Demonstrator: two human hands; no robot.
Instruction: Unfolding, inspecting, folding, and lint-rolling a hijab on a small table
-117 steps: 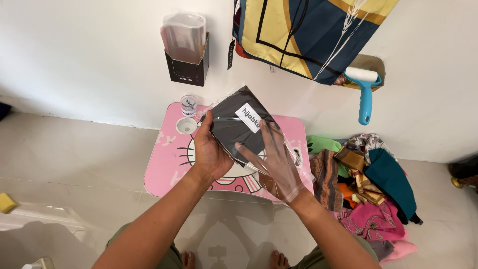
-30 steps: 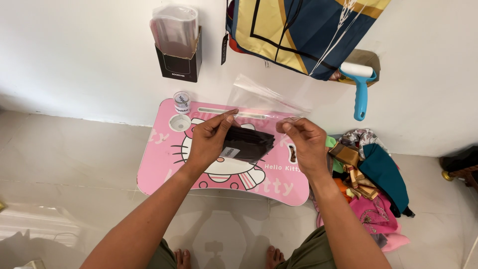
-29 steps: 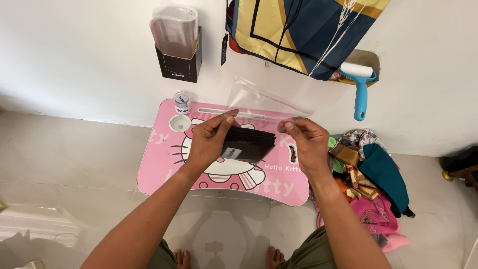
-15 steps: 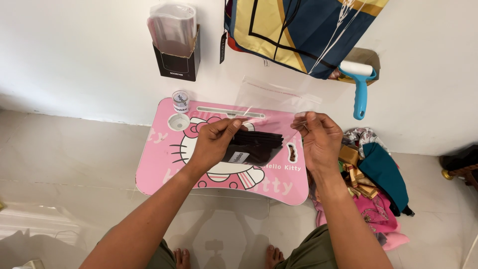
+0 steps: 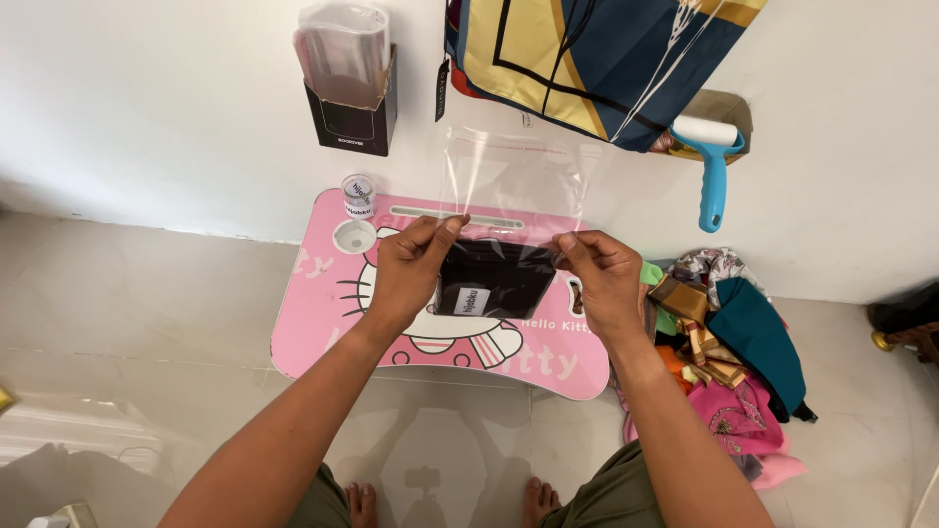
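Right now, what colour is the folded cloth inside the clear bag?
Black, with a small white label; the folded cloth shows best in the head view.

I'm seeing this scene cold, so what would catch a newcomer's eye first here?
Centre frame, the left hand and right hand pinch a clear plastic bag holding a folded black cloth above a pink cartoon lap table. A heap of colourful fabrics lies on the floor to the right.

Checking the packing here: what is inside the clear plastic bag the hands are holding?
A folded black cloth with a small white label fills the lower part of the clear plastic bag; its upper part looks empty. The cloth's underside is hidden.
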